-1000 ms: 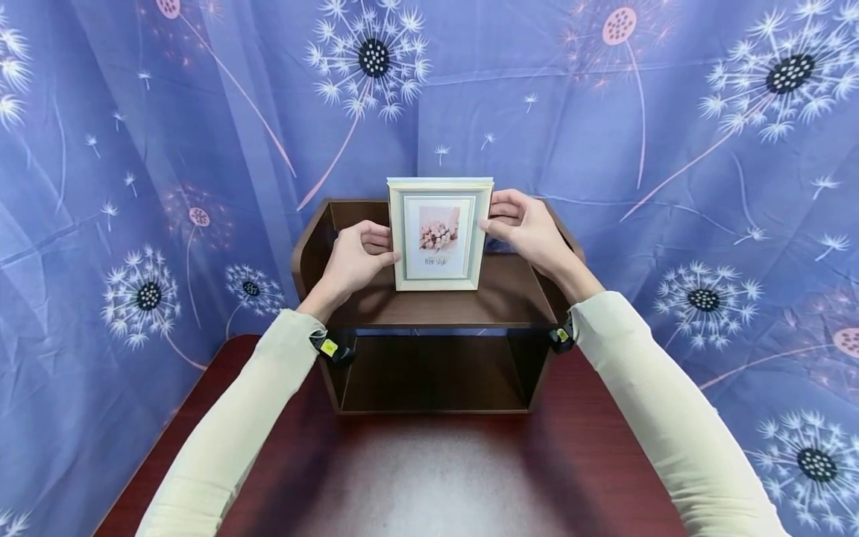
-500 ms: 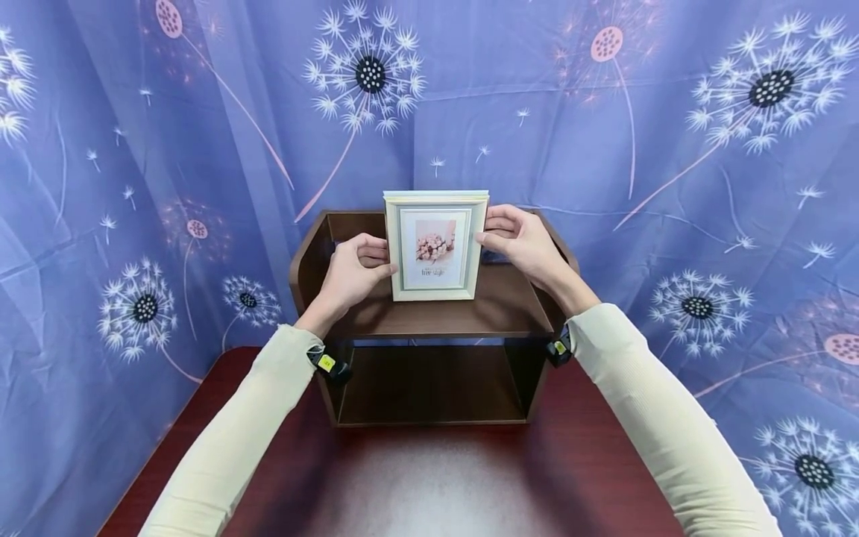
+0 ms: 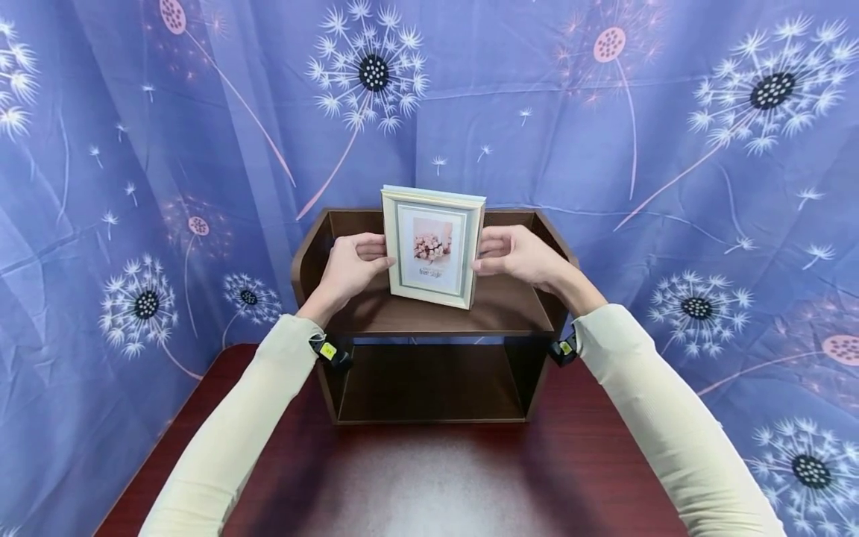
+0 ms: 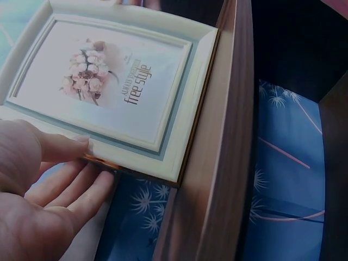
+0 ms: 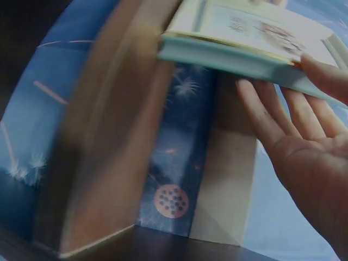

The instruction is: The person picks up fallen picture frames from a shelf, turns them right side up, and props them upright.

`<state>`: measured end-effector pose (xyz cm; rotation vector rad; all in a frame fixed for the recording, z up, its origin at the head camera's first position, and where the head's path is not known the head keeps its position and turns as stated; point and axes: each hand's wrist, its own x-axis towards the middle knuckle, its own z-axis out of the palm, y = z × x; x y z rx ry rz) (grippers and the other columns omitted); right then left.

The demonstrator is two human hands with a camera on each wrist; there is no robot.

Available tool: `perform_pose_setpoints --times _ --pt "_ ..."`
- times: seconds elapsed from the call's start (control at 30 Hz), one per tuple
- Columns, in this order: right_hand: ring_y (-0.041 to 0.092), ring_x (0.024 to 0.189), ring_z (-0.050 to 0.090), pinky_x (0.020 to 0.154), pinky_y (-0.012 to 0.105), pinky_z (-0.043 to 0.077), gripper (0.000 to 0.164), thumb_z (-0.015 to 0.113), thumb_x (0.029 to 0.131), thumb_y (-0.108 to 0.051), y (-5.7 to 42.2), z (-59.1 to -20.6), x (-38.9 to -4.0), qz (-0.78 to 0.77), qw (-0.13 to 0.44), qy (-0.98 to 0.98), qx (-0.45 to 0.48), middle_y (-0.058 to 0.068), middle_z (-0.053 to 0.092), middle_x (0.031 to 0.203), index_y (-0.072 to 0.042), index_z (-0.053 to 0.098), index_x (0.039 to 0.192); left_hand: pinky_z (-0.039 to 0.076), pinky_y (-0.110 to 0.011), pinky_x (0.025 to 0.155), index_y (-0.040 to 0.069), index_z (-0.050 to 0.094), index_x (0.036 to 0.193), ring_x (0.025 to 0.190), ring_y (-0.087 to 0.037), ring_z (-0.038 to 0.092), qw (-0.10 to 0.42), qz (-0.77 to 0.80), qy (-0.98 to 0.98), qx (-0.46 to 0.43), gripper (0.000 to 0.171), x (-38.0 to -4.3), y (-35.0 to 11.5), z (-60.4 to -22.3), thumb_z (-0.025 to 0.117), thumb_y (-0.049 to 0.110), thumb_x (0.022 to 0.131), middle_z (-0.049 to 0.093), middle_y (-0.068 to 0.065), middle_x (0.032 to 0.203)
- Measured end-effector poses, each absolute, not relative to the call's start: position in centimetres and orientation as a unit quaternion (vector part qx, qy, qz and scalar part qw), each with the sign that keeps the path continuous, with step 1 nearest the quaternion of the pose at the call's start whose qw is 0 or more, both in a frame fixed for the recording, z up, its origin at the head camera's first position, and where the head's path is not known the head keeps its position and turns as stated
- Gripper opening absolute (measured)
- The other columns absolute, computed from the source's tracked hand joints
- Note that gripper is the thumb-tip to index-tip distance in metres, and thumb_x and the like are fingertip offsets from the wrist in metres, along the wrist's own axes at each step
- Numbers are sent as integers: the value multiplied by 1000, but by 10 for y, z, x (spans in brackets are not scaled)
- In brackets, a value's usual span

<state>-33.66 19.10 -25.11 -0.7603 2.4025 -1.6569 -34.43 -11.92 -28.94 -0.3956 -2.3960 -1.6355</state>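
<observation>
A cream picture frame (image 3: pixel 432 246) with a pink flower print and the words "free style" stands on the upper board of a dark brown two-tier shelf (image 3: pixel 429 324). It is turned slightly, its right side closer to me. My left hand (image 3: pixel 351 270) holds its left edge, thumb on the front and fingers behind; the left wrist view shows this hand (image 4: pixel 49 190) up close. On the opposite edge, my right hand (image 3: pixel 520 259) pinches the frame, its thumb on the front. In the right wrist view the fingers (image 5: pixel 272 111) lie along the frame's back.
The shelf's lower board (image 3: pixel 429 384) sits beneath, between two side panels. A dark red table (image 3: pixel 429 477) carries the shelf. A blue dandelion-print curtain (image 3: pixel 483 89) hangs behind and on both sides.
The picture frame has turned from facing straight ahead, its right side swinging toward me. My right hand has moved lower and nearer with that edge. My left hand keeps about the same place.
</observation>
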Motion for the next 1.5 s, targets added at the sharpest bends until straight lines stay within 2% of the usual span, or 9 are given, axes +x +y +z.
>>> perform_pose_setpoints --times 0.1,0.27,0.4,0.57,0.73,0.97,1.07,1.27,1.5 --pt "15 106 76 96 36 63 46 73 93 5 189 -256 -335 -536 92 799 -259 25 70 133 6 61 138 59 -46 105 0 66 139 125 -35 71 98 -571 -804 -130 47 -349 -117 -290 77 7 94 72 -24 133" --pt "21 104 76 92 42 64 47 75 91 8 182 -257 -333 -544 95 790 -265 26 70 128 5 62 136 58 -43 106 -1 60 146 130 -36 68 86 -604 -783 -125 51 -359 -113 -294 72 4 97 67 -27 139" --pt "25 109 76 92 44 65 47 77 90 5 173 -256 -330 -539 98 792 -270 24 69 128 3 63 134 59 -37 104 -1 61 145 129 -35 68 81 -642 -753 -117 48 -367 -108 -296 71 1 97 67 -27 138" --pt "28 108 77 91 48 65 38 79 89 3 163 -256 -323 -544 90 791 -265 21 70 122 4 65 124 59 -34 103 -3 65 140 127 -34 69 83 -683 -718 -105 44 -371 -103 -297 71 -3 96 69 -28 134" --pt "27 105 78 89 51 65 34 81 88 1 154 -257 -317 -541 76 796 -260 17 69 117 3 65 118 59 -34 103 -3 66 139 124 -30 70 79 -700 -704 -93 43 -375 -98 -296 70 -5 96 70 -28 134" --pt "20 93 77 88 52 65 33 81 89 -1 145 -260 -314 -538 61 799 -262 16 72 110 2 64 117 58 -36 105 -2 66 138 127 -32 69 76 -706 -699 -80 42 -385 -93 -298 70 -3 97 69 -28 135" --pt "19 91 76 87 53 65 33 82 88 -1 142 -262 -314 -539 49 800 -258 14 72 105 2 64 115 59 -36 105 -2 67 138 123 -27 72 73 -709 -697 -73 41 -388 -90 -299 71 -2 96 69 -27 134" --pt "20 92 74 86 53 65 32 85 87 -4 134 -264 -312 -538 35 804 -251 12 69 102 1 63 110 60 -32 102 0 69 137 102 -9 73 72 -715 -693 -59 40 -391 -85 -301 72 -1 96 71 -24 134" --pt "20 93 75 86 54 65 32 84 88 -7 128 -266 -310 -531 32 807 -256 11 66 103 -2 60 108 60 -32 103 2 70 136 100 -7 73 69 -718 -690 -58 39 -393 -84 -303 72 3 97 71 -23 135"
